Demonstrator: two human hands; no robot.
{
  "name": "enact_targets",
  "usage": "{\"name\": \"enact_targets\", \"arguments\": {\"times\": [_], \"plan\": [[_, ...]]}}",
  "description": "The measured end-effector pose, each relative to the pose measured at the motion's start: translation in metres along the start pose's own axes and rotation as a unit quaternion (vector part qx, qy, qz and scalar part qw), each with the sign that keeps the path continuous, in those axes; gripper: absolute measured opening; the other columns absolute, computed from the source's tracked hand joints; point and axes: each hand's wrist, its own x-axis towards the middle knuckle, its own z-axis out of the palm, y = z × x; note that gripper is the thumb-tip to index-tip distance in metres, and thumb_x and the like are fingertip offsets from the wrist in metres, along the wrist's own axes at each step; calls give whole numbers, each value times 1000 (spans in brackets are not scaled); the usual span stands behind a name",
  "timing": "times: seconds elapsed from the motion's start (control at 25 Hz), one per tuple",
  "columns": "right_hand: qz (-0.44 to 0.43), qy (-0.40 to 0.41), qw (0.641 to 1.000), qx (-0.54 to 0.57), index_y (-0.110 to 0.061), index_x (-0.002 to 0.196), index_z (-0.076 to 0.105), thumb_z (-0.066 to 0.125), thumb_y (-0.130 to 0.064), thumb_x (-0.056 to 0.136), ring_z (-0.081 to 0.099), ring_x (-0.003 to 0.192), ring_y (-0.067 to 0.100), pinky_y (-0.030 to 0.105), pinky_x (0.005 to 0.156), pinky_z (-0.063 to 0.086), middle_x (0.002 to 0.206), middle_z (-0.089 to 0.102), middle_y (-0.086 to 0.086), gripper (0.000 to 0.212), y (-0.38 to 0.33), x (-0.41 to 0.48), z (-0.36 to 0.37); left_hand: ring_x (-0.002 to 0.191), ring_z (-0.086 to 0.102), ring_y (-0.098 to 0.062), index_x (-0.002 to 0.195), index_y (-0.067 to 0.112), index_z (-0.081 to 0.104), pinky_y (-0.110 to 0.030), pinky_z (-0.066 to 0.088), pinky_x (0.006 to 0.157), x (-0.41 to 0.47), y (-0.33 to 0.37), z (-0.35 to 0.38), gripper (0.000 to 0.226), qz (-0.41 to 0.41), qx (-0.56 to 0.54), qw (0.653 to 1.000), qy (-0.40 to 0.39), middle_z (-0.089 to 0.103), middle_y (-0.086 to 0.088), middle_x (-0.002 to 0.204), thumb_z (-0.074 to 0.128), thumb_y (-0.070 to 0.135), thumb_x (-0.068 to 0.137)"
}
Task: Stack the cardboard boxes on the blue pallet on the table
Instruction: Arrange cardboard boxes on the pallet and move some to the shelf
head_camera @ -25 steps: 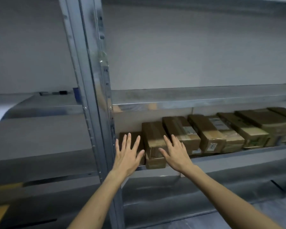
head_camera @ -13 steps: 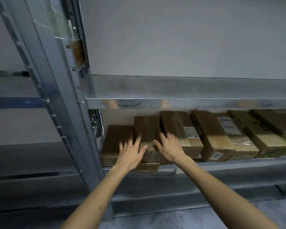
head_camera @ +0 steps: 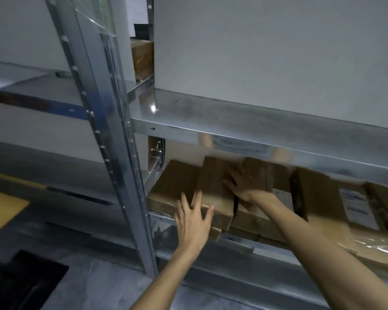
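Observation:
Several brown cardboard boxes lie in a row on a low metal shelf. One long box sits second from the left, raised on other boxes. My left hand has straight spread fingers touching its near left corner. My right hand lies flat with spread fingers on the box's right side, reaching under the shelf above. A flatter box lies at the far left of the row. The blue pallet and the table are out of sight.
A steel upright post stands just left of my hands. The upper shelf hangs low over the boxes. More boxes, one with a white label, fill the shelf to the right. Another box sits higher up. Grey floor lies below.
My view has moved closer to the shelf. My right hand has reached deeper along the long box; my left hand has come to its near left corner.

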Motion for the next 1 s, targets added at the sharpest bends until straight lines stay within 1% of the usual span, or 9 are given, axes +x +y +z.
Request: {"name": "enact_targets", "arguments": {"times": [0.16,0.28,0.4,0.52,0.6,0.72,0.8,0.88,1.0], "plan": [[-110,-6,993,-49,-26,152,31,32,-53,102,29,144,33,46,117,24,159,28,10,57,11,34,-8,152,1,-38,154,49,-7,-56,15,120,-17,32,17,74,-116,-91,987,57,-17,-10,165,31,70,94],[-152,-13,986,-70,-26,153,30,32,-54,102,31,144,32,44,116,25,160,28,10,58,22,48,-14,152,1,-40,146,56,-23,-57,11,120,-27,52,33,77,-169,-135,973,81,-15,-15,165,30,72,93],[-179,-45,982,-37,-26,156,25,33,-52,103,34,142,31,38,112,28,160,29,11,59,29,64,-15,152,2,-37,141,60,-29,-59,4,119,-28,66,43,72,-189,-156,964,105,-11,-15,165,26,70,95],[-217,-58,974,11,-25,156,25,37,-47,103,39,139,31,37,109,32,156,36,15,58,28,74,-15,151,7,-40,139,63,-29,-58,2,119,-30,71,44,67,-208,-168,957,109,-14,-13,165,24,68,97],[-232,-50,970,48,-24,155,29,41,-43,103,42,137,34,40,109,34,153,40,17,57,25,73,-14,150,10,-42,137,66,-27,-57,5,120,-33,72,40,65,-217,-179,953,113,-15,-10,165,24,67,98],[-240,-16,968,76,-23,154,32,45,-39,102,47,130,37,42,104,39,147,46,19,56,19,68,-14,147,19,-46,138,68,-23,-60,19,117,-37,71,34,63,-221,-171,951,135,-16,0,166,24,69,97],[-253,8,963,89,-25,154,31,48,-38,101,49,128,38,43,103,40,143,49,21,57,11,63,-15,148,22,-42,138,69,-22,-60,25,116,-40,66,30,63,-207,-173,950,159,-18,5,165,25,69,96],[-260,18,961,94,-26,155,29,49,-38,101,43,132,39,45,108,35,144,47,22,59,-2,55,-18,149,21,-35,136,70,-23,-56,29,114,-46,57,23,63,-194,-184,944,192,-20,9,165,26,69,97],[-267,-19,957,111,-35,156,21,44,-46,101,37,134,41,50,111,30,143,44,21,61,-28,42,-18,151,12,-22,131,76,-21,-44,25,115,-58,41,5,68,-174,-244,921,247,-22,15,163,38,62,98]]}}
